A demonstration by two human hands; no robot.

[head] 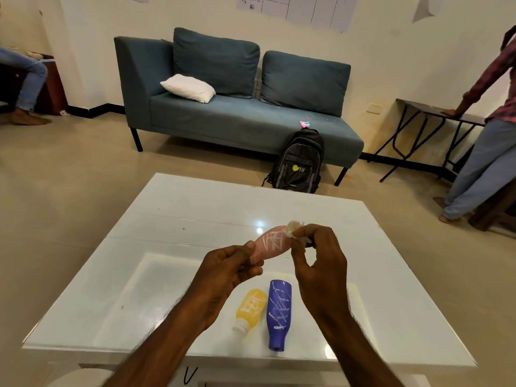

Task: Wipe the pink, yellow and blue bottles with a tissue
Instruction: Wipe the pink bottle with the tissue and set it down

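My left hand [227, 270] grips the lower end of the pink bottle [269, 244], held tilted above the white table [167, 247]; white scribbles cover its side. My right hand [318, 255] pinches a crumpled tissue [296, 230] against the bottle's upper end. The yellow bottle [251, 305], with a white cap, lies flat on the table below my hands. Right beside it lies the blue bottle [277, 311]. Both also carry white scribble marks.
Beyond the table stands a blue sofa [237, 118] with a white pillow, and a black backpack [298, 163] leans against it. A person stands at a dark side table [430, 113] at the right. Another person's legs show at the far left.
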